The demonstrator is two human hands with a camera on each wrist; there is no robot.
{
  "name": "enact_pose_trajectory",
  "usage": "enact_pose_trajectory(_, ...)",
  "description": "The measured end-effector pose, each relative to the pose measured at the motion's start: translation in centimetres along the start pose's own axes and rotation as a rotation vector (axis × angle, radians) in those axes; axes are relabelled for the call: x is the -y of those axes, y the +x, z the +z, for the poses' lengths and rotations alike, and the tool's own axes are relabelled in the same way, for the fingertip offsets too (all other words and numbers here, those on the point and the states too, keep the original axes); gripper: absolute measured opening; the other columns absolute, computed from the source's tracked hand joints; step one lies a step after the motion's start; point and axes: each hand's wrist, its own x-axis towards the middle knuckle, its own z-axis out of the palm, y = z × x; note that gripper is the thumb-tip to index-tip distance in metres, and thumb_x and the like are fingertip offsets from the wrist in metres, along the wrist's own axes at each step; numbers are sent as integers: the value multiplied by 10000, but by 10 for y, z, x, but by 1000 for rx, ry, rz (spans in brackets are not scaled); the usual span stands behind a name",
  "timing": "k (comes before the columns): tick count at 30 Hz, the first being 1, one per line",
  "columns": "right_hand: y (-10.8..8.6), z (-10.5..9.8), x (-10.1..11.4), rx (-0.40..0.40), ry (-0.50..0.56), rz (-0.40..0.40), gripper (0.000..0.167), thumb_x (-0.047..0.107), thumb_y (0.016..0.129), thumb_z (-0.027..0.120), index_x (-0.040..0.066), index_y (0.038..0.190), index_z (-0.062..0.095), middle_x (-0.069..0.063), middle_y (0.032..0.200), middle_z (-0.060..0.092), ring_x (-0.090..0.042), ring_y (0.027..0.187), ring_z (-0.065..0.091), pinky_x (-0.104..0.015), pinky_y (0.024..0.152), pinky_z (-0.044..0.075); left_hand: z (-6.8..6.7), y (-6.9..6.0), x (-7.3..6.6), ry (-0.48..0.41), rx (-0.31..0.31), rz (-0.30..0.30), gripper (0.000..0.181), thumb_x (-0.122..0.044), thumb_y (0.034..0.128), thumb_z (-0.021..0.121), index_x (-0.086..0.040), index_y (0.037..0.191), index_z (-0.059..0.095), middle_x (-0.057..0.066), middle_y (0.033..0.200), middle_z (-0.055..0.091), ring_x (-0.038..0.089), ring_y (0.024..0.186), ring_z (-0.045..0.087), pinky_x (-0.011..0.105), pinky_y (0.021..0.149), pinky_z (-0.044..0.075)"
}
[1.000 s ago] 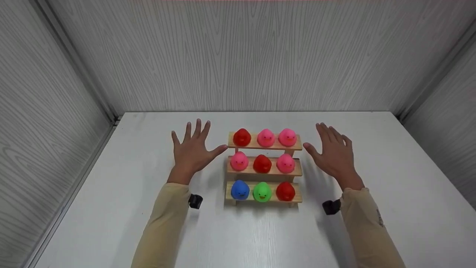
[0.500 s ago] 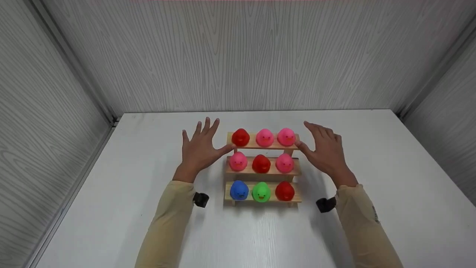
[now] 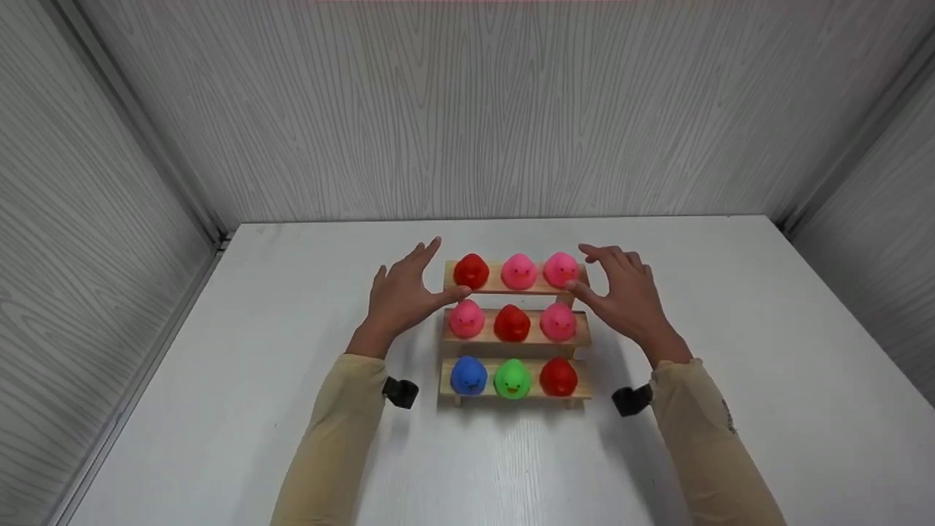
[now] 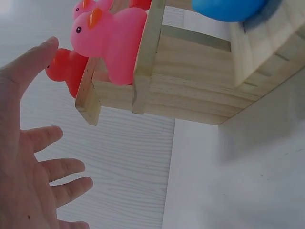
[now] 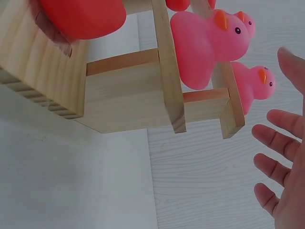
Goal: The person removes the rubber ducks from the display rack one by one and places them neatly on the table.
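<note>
- Nine toy ducks [image 3: 511, 324] on a three-tier wooden rack [image 3: 535, 336], mid-frame
- Left hand [image 3: 404, 298] just left of centre, grip wide
- Right hand [image 3: 628, 294] right of centre, grip wide too

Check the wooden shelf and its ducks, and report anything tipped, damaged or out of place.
Nothing stands out: the nine ducks sit upright in three rows of three on the wooden shelf, and no spill or obvious damage shows.

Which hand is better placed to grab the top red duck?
Probably the left hand: its thumb is near the red duck. The right hand is at the other end of the shelf, by a pink duck.
</note>
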Motion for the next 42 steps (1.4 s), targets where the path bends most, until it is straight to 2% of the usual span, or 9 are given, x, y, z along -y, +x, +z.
enact_pose_trajectory(5, 3, 3, 2, 13, 31, -17, 612, 440, 878, 651, 115, 1376, 509, -156, 1135, 568, -333, 1053, 467, -506, 922, 355, 4, 2, 3, -12, -14, -4, 916, -635, 752, 648, -227, 1509, 334, 113, 1501, 431, 318, 1365, 421, 596, 1102, 276)
enact_pose_trajectory(11, 7, 5, 2, 36, 59, 1, 587, 408, 877, 673, 104, 1358, 528, -127, 1012, 540, -258, 918, 443, -390, 746, 376, 7, 4, 6, -54, -9, -24, 851, -611, 751, 670, -227, 1466, 416, 119, 1373, 536, 306, 1222, 506, 532, 1017, 362)
enact_pose_trajectory(16, 8, 6, 2, 73, 85, 49, 605, 407, 873, 683, 118, 1375, 508, -101, 996, 513, -217, 922, 444, -353, 708, 388, 9, 7, 7, -76, -3, -43, 811, -606, 755, 668, -231, 1441, 451, 118, 1247, 585, 281, 1137, 517, 491, 958, 371)
enact_pose_trajectory(21, 9, 8, 1, 95, 95, 63, 600, 404, 881, 677, 112, 1375, 500, -98, 998, 501, -208, 911, 454, -340, 701, 388, 10, 8, 9, -97, 19, -63, 772, -578, 765, 677, -239, 1426, 466, 129, 1199, 593, 267, 1089, 511, 471, 942, 359)
enact_pose_trajectory(29, 8, 8, 5, 109, 140, 81, 553, 344, 896, 668, 93, 1358, 498, -103, 980, 517, -243, 898, 497, -338, 714, 396, 11, 7, 10, -119, 26, -63, 725, -562, 780, 677, -245, 1405, 493, 117, 1155, 601, 258, 1048, 516, 456, 925, 343)
enact_pose_trajectory(36, 8, 9, 7, 90, 171, 110, 506, 329, 914, 655, 80, 1333, 520, -106, 970, 525, -254, 876, 498, -329, 703, 383, 9, 5, 8, -143, 43, -50, 710, -554, 791, 674, -228, 1398, 501, 126, 1157, 616, 260, 1041, 526, 471, 944, 328)
enact_pose_trajectory(42, 8, 11, 5, 62, 193, 99, 447, 254, 922, 648, 55, 1306, 532, -113, 954, 535, -271, 870, 487, -321, 703, 380, 8, 8, 8, -148, 57, -46, 713, -542, 793, 666, -240, 1411, 479, 101, 1146, 622, 252, 1057, 541, 483, 964, 333)
